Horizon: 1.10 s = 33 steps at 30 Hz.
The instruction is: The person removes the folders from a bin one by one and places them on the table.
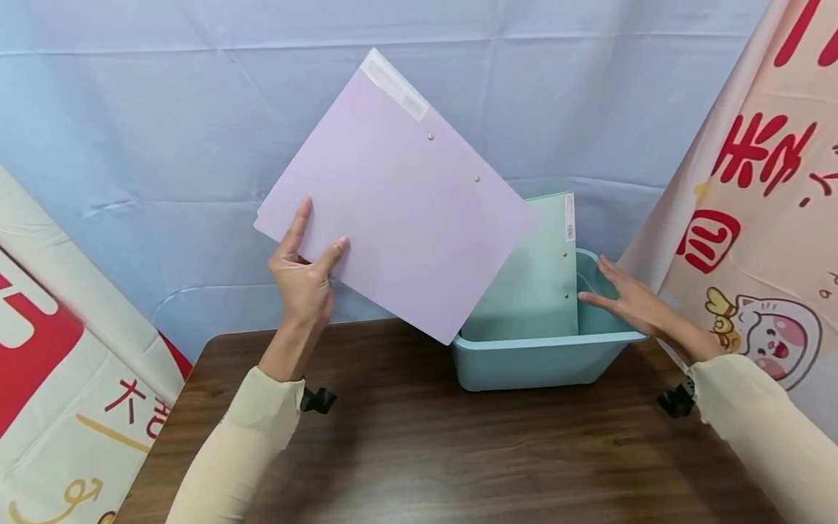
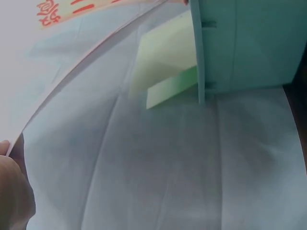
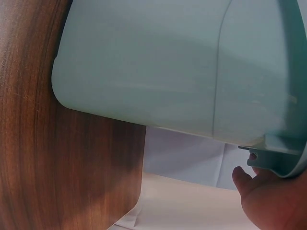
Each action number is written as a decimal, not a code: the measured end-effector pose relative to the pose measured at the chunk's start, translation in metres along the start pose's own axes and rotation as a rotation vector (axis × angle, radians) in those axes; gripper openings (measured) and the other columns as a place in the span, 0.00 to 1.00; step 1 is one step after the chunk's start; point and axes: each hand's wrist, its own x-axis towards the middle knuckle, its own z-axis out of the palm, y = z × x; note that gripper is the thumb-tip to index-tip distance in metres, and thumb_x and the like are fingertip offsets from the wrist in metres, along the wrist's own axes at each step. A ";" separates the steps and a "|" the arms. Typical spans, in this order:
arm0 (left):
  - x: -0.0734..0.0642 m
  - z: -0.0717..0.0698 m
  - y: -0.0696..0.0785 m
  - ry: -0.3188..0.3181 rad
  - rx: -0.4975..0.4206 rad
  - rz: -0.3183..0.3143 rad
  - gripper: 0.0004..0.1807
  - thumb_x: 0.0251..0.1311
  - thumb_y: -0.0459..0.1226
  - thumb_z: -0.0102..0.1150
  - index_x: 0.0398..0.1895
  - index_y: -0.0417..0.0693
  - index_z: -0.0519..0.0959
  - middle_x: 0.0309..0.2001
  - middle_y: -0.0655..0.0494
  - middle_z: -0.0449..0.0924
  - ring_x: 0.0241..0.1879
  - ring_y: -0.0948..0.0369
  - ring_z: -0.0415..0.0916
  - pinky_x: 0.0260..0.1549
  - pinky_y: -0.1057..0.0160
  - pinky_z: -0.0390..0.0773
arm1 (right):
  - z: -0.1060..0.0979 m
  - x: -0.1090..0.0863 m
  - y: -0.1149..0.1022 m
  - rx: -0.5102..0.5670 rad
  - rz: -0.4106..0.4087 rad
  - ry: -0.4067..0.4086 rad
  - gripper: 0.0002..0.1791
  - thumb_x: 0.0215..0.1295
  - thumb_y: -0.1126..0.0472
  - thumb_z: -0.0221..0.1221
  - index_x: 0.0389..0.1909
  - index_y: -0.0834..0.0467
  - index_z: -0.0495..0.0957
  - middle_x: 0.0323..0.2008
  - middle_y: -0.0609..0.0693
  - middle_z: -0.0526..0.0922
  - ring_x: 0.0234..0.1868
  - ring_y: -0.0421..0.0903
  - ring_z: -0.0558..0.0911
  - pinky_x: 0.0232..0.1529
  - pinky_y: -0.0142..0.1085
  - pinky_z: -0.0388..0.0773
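A light purple file folder [image 1: 406, 211] with a clear label strip and two metal rivets is held up, tilted, above the table. My left hand [image 1: 304, 280] grips it by its lower left edge, with the thumb and one finger on the near face. In the left wrist view, the edge of the folder [image 2: 62, 86] runs up from the hand. A mint green folder [image 1: 540, 284] stands leaning in a light blue plastic bin [image 1: 543, 364]. My right hand [image 1: 631, 295] rests at the bin's right rim, fingers extended; the right wrist view shows it beside the rim.
The bin stands on a dark wood table [image 1: 419, 451], near its back edge. Behind hangs a pale blue cloth [image 1: 196, 145]. Printed banners with red characters flank the table, the right banner [image 1: 753, 218] close behind my right hand.
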 end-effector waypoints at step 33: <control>0.017 -0.099 0.052 -0.003 -0.062 -0.018 0.43 0.37 0.04 0.57 0.63 0.33 0.72 0.65 0.37 0.69 0.60 0.48 0.73 0.47 0.58 0.80 | 0.000 0.000 0.003 0.000 0.001 0.005 0.52 0.69 0.35 0.51 0.77 0.48 0.28 0.78 0.57 0.32 0.76 0.66 0.40 0.63 0.74 0.43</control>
